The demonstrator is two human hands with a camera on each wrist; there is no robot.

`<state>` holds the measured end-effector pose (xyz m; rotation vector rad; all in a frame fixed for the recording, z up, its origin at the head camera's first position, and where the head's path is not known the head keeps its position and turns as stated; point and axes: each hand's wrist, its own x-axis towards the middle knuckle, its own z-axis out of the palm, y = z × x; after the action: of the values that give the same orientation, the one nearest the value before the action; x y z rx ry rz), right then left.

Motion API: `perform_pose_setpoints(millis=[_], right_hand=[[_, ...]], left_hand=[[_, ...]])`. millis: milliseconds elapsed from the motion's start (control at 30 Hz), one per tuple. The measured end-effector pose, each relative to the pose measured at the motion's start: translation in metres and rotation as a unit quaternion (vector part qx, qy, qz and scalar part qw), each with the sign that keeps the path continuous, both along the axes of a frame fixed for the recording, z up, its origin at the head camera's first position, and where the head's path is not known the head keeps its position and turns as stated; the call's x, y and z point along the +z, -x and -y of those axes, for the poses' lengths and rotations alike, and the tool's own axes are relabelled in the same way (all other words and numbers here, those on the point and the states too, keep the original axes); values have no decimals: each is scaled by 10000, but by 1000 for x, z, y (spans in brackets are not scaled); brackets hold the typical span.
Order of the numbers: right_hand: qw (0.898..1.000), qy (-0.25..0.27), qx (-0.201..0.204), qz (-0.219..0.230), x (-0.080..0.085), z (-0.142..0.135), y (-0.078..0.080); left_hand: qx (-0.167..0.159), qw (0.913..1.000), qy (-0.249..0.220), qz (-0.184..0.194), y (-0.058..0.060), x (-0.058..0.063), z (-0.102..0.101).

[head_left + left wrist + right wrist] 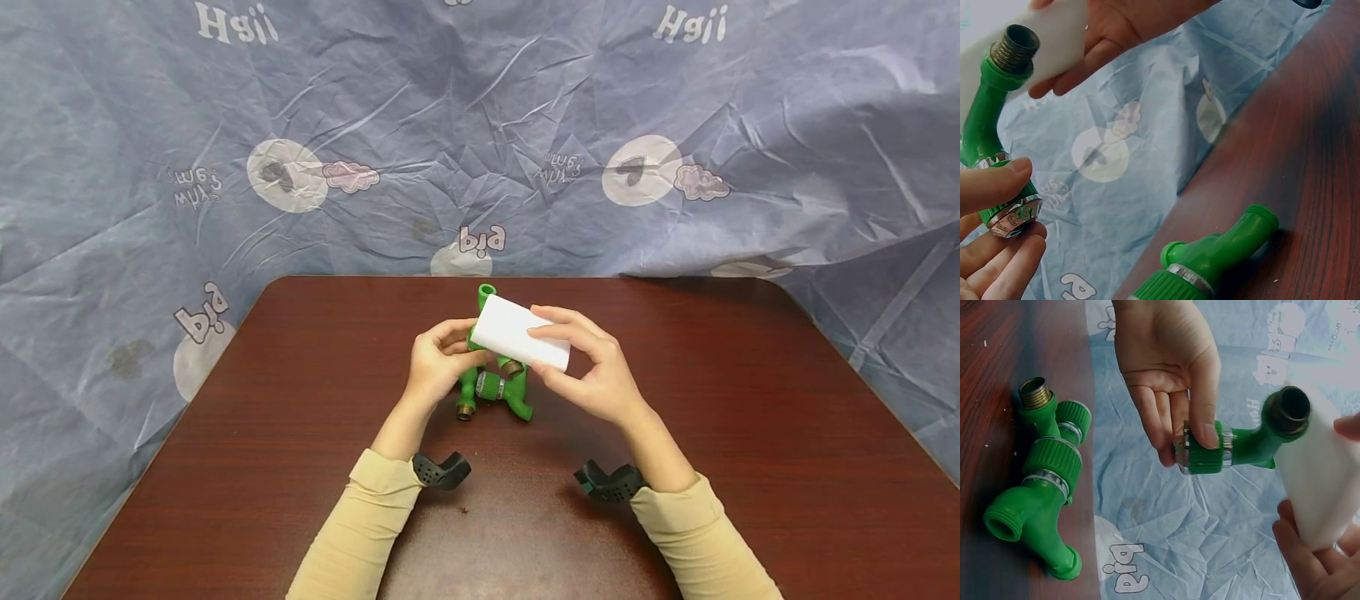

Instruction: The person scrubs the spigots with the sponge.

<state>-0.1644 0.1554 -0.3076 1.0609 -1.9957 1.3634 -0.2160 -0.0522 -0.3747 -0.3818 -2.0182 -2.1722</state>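
Observation:
My left hand (438, 360) pinches a green plastic tap (1250, 447) by its ribbed knob, thumb on one side and fingers on the other. The tap's threaded brass-coloured inlet (1016, 49) points up in the left wrist view. In my right hand (600, 379) is a white sponge (517, 329), a rectangular block gripped at one end between thumb and fingers. The sponge lies against the held tap's far side and hides part of it in the head view. Both are raised above the table.
More green taps (1050, 459) with ribbed knobs and silver rings lie on the dark red-brown table (300, 500), below the hands. A wrinkled blue-grey printed cloth (420, 125) hangs behind the table's far edge. Black wrist mounts (442, 472) sit at both cuffs.

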Motion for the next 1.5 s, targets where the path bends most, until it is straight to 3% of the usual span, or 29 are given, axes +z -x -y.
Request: perform_pose_setpoints(millis=[167, 300, 667, 967, 1200, 1500], right_hand=[[9992, -137, 327, -195, 3, 0, -2], [9991, -119, 349, -199, 4, 1, -3], [9966, 30, -818, 4, 3, 0, -1], [9950, -109, -985, 143, 3, 1, -2], [9933, 13, -1158, 9, 3, 2, -2], [9977, -103, -667, -39, 2, 2, -2]], left_hand=[[105, 9998, -97, -165, 2, -1, 2], [128, 9997, -108, -164, 3, -1, 3], [39, 9997, -111, 217, 2, 2, 4], [-131, 9997, 133, 158, -17, 26, 0], [-102, 9999, 36, 112, -1, 3, 0], [-6, 9999, -98, -66, 1, 0, 0]])
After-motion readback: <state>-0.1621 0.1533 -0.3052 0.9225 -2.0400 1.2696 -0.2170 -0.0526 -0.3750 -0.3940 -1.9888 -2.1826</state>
